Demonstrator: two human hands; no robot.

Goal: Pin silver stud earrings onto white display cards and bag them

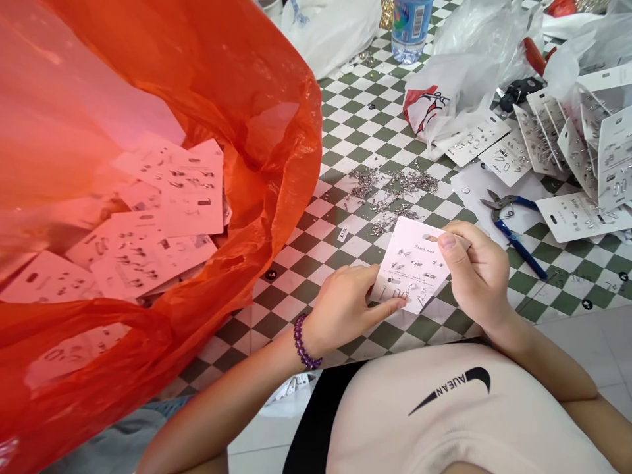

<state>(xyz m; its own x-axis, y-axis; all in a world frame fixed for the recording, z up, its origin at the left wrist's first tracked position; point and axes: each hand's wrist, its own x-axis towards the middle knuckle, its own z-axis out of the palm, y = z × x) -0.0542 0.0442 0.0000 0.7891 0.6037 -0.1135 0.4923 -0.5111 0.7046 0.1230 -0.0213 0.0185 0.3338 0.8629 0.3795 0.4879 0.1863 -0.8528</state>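
Observation:
Between my two hands is a white earring card (415, 263) with several small metal earrings on it, tilted above the checkered table. My right hand (476, 270) pinches its upper right corner, thumb on the front beside the hanging slot. On the lower left edge, my left hand (350, 303) grips the card, its thumb across the bottom row and its other fingers partly hidden behind. Just beyond the card lies a loose pile of tiny metal earring pieces (395, 191). Blue-handled pliers (513, 230) rest to the right of my right hand, jaws apart.
A large orange plastic bag (291, 131) gapes at the left, with several earring cards (192, 191) inside. More filled cards (573, 217) stand and lie at the right. Plastic bags (449, 92) and a water bottle (409, 33) are at the back. A small price sticker (342, 234) lies on the table.

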